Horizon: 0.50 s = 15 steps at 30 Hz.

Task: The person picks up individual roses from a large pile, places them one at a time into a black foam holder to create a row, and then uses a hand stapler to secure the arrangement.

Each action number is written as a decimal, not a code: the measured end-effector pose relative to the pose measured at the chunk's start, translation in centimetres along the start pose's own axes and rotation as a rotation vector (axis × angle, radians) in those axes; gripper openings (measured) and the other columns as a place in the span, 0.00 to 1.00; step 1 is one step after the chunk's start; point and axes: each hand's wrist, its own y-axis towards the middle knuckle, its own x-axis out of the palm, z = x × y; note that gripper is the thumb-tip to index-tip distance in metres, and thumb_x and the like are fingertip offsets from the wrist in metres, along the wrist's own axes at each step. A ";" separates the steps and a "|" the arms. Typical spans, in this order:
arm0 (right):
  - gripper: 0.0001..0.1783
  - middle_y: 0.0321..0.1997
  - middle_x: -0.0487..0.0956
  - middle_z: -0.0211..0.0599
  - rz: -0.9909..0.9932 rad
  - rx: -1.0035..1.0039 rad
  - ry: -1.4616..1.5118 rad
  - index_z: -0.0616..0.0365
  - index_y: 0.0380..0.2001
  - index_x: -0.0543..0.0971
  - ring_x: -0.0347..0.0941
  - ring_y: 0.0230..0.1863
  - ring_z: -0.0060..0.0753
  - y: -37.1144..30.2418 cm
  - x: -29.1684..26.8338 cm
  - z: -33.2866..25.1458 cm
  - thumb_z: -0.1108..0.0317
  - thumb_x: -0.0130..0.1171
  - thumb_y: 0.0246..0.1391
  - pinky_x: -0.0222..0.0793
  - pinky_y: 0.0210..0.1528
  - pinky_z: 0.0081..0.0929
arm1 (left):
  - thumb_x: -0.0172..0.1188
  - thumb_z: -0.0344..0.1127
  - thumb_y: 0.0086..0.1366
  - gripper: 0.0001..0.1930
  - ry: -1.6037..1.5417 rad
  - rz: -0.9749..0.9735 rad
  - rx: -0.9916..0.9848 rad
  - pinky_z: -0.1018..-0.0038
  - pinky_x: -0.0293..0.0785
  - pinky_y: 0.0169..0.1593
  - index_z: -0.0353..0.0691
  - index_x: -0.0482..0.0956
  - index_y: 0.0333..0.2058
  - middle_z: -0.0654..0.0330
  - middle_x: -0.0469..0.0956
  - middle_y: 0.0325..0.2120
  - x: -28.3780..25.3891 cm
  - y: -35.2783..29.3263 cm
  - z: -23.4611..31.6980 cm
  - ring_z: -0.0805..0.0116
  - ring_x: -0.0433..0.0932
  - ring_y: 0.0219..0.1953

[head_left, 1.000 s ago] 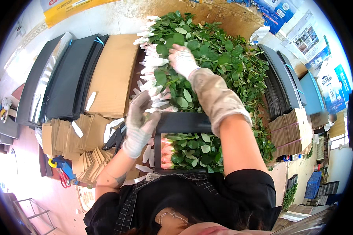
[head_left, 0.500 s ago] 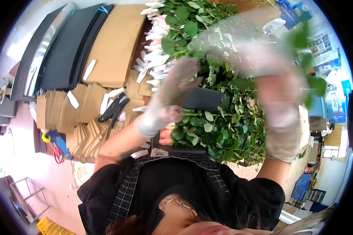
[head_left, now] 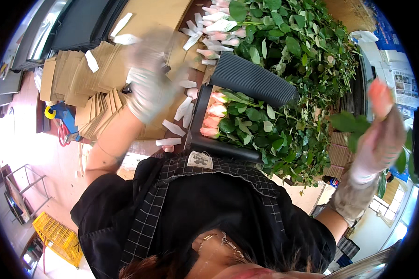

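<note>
My right hand [head_left: 379, 142], in a whitish glove, is raised at the right side, closed round the stem of a pink rose [head_left: 381, 98]. Green leaves [head_left: 347, 124] stick out beside the fingers. My left hand [head_left: 151, 86], also gloved, is over the cardboard at the left; motion smears its fingers, so their grip is unclear. Between the hands, several pink roses [head_left: 214, 116] lie side by side in a dark tray [head_left: 226, 145], heads to the left. A ridged dark grey board [head_left: 251, 76] stands along the tray's far side.
Behind the board lies a large heap of leafy roses [head_left: 293, 42], many heads in white sleeves [head_left: 219, 25]. Loose white sleeves [head_left: 173, 127] are scattered left of the tray. Folded cardboard pieces [head_left: 79, 69], a blue tape dispenser [head_left: 67, 122] and red scissors [head_left: 63, 134] occupy the left side.
My right hand has moved from above the foliage out to the right, with the rose now visible in it. My left hand has swung left from the tray to the cardboard. The view has shifted.
</note>
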 end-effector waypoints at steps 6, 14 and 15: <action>0.20 0.28 0.75 0.32 -0.361 -0.142 0.020 0.53 0.47 0.76 0.71 0.23 0.33 -6.9 14.3 -3.3 0.74 0.52 0.49 0.70 0.26 0.32 | 0.55 0.47 0.60 0.22 0.176 -0.657 0.475 0.64 0.65 0.54 0.37 0.74 0.47 0.52 0.74 0.44 9.6 -5.2 0.8 0.56 0.69 0.54; 0.24 0.39 0.76 0.27 -0.431 -0.088 -0.092 0.48 0.50 0.76 0.73 0.35 0.33 -12.2 23.0 -3.5 0.72 0.54 0.45 0.71 0.35 0.32 | 0.56 0.48 0.58 0.22 0.270 -0.771 0.514 0.61 0.63 0.54 0.37 0.77 0.44 0.55 0.74 0.48 9.7 -6.7 0.7 0.59 0.69 0.53; 0.24 0.40 0.75 0.27 -0.473 -0.076 -0.083 0.48 0.50 0.76 0.73 0.37 0.34 -12.6 23.5 -3.3 0.72 0.53 0.46 0.71 0.36 0.32 | 0.56 0.47 0.58 0.22 0.259 -0.776 0.508 0.62 0.63 0.56 0.36 0.77 0.45 0.53 0.72 0.51 9.7 -6.8 0.6 0.59 0.68 0.56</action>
